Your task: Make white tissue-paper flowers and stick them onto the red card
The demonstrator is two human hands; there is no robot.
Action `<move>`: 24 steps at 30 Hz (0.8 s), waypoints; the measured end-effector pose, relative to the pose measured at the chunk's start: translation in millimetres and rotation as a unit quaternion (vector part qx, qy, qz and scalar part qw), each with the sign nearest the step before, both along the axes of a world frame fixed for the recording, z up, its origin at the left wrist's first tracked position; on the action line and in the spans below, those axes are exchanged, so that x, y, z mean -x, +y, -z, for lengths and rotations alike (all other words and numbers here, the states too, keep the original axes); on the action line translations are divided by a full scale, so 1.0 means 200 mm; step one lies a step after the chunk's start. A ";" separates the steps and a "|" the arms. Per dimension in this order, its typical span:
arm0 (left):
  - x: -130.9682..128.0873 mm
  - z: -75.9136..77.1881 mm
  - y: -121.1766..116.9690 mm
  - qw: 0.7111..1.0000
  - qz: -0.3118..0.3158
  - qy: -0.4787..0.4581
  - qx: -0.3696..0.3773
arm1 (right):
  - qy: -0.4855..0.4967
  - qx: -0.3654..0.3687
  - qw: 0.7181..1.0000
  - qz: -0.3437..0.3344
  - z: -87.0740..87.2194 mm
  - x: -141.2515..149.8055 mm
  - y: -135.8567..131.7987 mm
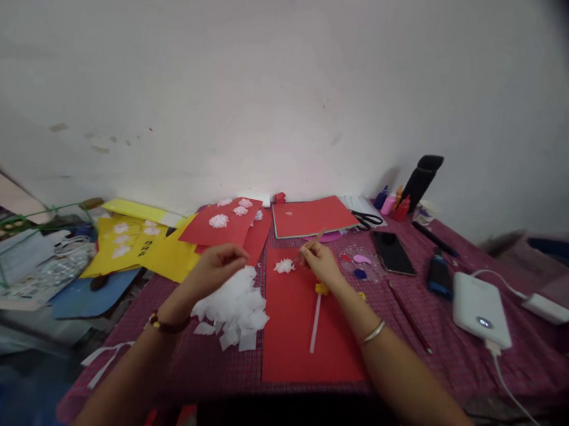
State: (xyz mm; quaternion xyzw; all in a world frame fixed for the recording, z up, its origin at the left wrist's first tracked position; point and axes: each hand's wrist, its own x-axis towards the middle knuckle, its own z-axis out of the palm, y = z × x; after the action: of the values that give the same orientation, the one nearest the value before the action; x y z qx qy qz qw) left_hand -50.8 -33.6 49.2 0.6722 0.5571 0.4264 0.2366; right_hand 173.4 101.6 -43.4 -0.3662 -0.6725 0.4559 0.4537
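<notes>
One stick (320,234) sits pinched in your right hand (321,261); I can't tell if your left hand (217,267) pinches anything. Dropping that left wrist could scatter the papers (240,308).

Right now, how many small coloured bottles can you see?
4, clustered at the back right of the table: blue bottle, pink bottle, orange bottle and, in front of it, red bottle. Others could be hidden behind.
</notes>
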 end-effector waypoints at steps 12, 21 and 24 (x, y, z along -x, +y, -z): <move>0.01 0.38 -0.04 0.930 0.129 0.344 0.018 | -0.003 0.011 1.000 -0.028 -0.01 0.01 -0.03; -0.12 0.39 -0.07 0.914 0.031 0.404 0.015 | -0.003 0.004 1.000 -0.021 -0.02 0.01 -0.03; -0.11 0.36 -0.04 0.914 0.009 0.406 0.006 | 0.019 0.016 1.000 -0.019 -0.03 0.00 -0.02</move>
State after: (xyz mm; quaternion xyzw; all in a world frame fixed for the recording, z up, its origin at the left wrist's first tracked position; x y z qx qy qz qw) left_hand -29.1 -40.9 -23.0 0.7910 0.6016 0.1116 -0.0023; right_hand 172.4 97.0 -37.4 -0.3518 -0.6635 0.4818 0.4515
